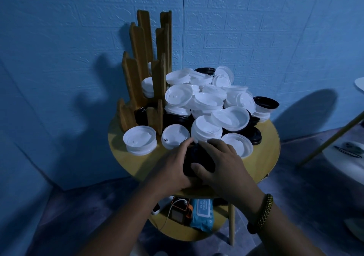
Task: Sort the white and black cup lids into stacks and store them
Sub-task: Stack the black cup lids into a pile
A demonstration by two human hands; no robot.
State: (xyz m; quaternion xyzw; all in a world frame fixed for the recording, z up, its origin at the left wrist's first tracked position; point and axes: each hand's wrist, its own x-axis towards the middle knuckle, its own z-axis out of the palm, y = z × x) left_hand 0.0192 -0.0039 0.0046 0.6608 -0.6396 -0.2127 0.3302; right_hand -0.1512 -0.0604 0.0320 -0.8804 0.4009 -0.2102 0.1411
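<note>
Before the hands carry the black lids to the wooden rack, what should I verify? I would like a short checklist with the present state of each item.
1. Grip: left hand and right hand both hold the black lid stack: ok.
2. Stack contains only black lids: cannot tell, the hands cover most of it.
3. Way to the wooden rack is free: not ok, a white stack stands right in front of it.
4. Lowest rack slot has room: cannot tell; black lids already sit there.
5. The mixed pile is clear of the hands: not ok, it rises directly behind them.
</note>
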